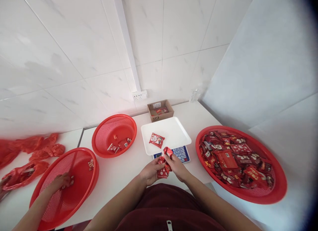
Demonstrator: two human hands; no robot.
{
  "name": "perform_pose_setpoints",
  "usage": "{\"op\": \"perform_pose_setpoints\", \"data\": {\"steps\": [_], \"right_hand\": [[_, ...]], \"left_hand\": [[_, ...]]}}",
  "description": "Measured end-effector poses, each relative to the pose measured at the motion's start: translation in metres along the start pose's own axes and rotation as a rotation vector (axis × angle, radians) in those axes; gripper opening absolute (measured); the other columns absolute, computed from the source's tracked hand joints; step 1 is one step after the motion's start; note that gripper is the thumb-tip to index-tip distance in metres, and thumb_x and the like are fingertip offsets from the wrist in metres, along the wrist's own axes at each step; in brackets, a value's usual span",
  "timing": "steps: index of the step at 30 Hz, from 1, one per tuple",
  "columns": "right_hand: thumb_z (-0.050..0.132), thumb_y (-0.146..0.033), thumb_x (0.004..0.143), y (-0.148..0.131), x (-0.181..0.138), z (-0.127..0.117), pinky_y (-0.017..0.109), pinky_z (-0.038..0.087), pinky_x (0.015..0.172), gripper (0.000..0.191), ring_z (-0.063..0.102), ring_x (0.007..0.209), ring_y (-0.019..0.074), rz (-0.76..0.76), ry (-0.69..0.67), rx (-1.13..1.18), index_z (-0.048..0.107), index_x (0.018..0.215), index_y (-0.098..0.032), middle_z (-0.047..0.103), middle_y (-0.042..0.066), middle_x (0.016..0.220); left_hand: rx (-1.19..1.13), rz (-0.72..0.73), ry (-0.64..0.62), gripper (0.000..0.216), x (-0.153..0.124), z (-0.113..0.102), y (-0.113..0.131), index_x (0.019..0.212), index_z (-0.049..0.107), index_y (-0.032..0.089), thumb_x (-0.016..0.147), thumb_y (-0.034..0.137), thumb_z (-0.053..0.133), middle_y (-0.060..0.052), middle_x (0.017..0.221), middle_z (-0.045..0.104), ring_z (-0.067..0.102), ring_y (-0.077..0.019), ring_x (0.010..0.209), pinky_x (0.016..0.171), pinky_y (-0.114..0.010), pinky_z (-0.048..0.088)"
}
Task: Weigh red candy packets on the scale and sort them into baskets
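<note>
Both my hands meet in front of me over the near edge of a white weighing scale. My left hand is closed on a red packet with white dots. My right hand pinches a second small red packet just above it. One red snack packet lies on the white scale tray. The scale's blue keypad shows just beyond my right fingers.
A large red basket full of red packets stands at the right. A smaller red basket with a few packets sits behind left. Another person's hand reaches into a third red basket. Red plastic bags lie far left, a cardboard box by the wall.
</note>
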State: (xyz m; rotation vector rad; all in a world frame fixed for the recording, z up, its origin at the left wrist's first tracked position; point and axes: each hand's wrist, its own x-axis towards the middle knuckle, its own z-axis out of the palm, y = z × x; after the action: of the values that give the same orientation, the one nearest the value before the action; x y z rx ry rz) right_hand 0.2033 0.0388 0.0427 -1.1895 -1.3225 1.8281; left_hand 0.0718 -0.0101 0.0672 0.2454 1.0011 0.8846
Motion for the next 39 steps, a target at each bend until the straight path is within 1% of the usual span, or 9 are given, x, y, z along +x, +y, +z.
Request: {"op": "perform_pose_setpoints", "data": {"steps": [5,8,12,19,25,29,31,35,39], "right_hand": [[0.050,-0.055,0.078,0.002,0.003,-0.001,0.034,0.044,0.085,0.040,0.058,0.095,0.0221,-0.019,0.136,-0.089,0.055,0.097,-0.021,0.065,0.005,0.095],[0.048,-0.055,0.079,0.002,0.003,0.003,0.036,0.042,0.088,0.042,0.058,0.097,0.0235,-0.059,0.193,-0.193,0.055,0.103,-0.021,0.065,0.006,0.101],[0.048,-0.059,0.077,0.002,0.008,-0.002,0.036,0.043,0.088,0.047,0.057,0.102,0.0249,-0.088,0.231,-0.189,0.057,0.103,-0.021,0.065,0.008,0.107],[0.047,-0.060,0.077,-0.002,0.042,-0.038,0.033,0.053,0.063,0.043,0.066,0.083,0.0239,0.161,0.203,-0.067,0.057,0.094,-0.022,0.066,0.012,0.102],[0.044,-0.053,0.080,-0.011,0.064,-0.054,0.028,0.052,0.059,0.042,0.066,0.083,0.0207,0.190,0.255,-0.154,0.054,0.103,-0.019,0.060,0.016,0.117],[0.047,-0.047,0.080,-0.020,0.074,-0.053,0.025,0.048,0.051,0.039,0.064,0.068,0.0165,0.183,0.246,-0.229,0.056,0.103,-0.017,0.065,0.014,0.104],[0.050,-0.044,0.078,-0.025,0.080,-0.051,0.025,0.047,0.052,0.042,0.064,0.068,0.0165,0.173,0.228,-0.262,0.056,0.108,-0.016,0.066,0.014,0.103],[0.055,-0.042,0.075,-0.027,0.084,-0.049,0.028,0.049,0.064,0.062,0.064,0.086,0.0196,0.130,0.296,-0.348,0.042,0.131,-0.020,0.052,0.014,0.130],[0.053,-0.039,0.076,-0.014,0.050,-0.043,0.031,0.048,0.071,0.051,0.062,0.091,0.0223,0.079,0.252,-0.473,0.052,0.123,-0.020,0.057,0.012,0.123]], "left_hand": [[-0.024,-0.030,0.027,0.042,0.004,0.008,0.000,0.107,0.050,0.019,0.073,0.033,0.070,-0.005,0.088,0.066,0.066,-0.0158,0.071,0.068,-0.030,0.051],[-0.081,0.049,0.048,0.046,0.008,0.014,-0.001,0.104,0.051,0.020,0.066,0.022,0.075,-0.003,0.090,0.065,0.065,-0.0151,0.074,0.073,-0.032,0.051],[-0.138,0.087,0.112,0.048,0.010,0.012,-0.001,0.099,0.052,0.019,0.059,0.011,0.077,-0.003,0.086,0.064,0.064,-0.0151,0.071,0.066,-0.028,0.050],[-0.170,0.074,0.248,0.042,-0.006,-0.012,0.001,0.096,0.049,0.019,0.064,0.008,0.073,-0.003,0.086,0.064,0.064,-0.0126,0.066,0.059,-0.023,0.051],[-0.203,0.115,0.329,0.041,-0.028,-0.041,-0.005,0.100,0.047,0.018,0.068,0.009,0.071,-0.004,0.084,0.063,0.064,-0.0110,0.064,0.060,-0.021,0.052],[-0.224,0.138,0.384,0.037,-0.038,-0.056,-0.011,0.100,0.045,0.018,0.072,0.009,0.067,-0.004,0.085,0.062,0.065,-0.0108,0.065,0.062,-0.022,0.053],[-0.233,0.144,0.404,0.036,-0.041,-0.061,-0.013,0.099,0.045,0.019,0.072,0.008,0.067,-0.004,0.087,0.062,0.065,-0.0107,0.065,0.062,-0.022,0.054],[-0.240,0.143,0.430,0.040,-0.049,-0.063,-0.016,0.100,0.044,0.019,0.070,0.007,0.069,-0.004,0.088,0.061,0.066,-0.0118,0.068,0.065,-0.023,0.053],[-0.197,0.119,0.414,0.045,-0.055,-0.066,-0.021,0.102,0.046,0.019,0.066,0.006,0.071,-0.001,0.084,0.061,0.065,-0.0118,0.067,0.065,-0.024,0.052]]}}
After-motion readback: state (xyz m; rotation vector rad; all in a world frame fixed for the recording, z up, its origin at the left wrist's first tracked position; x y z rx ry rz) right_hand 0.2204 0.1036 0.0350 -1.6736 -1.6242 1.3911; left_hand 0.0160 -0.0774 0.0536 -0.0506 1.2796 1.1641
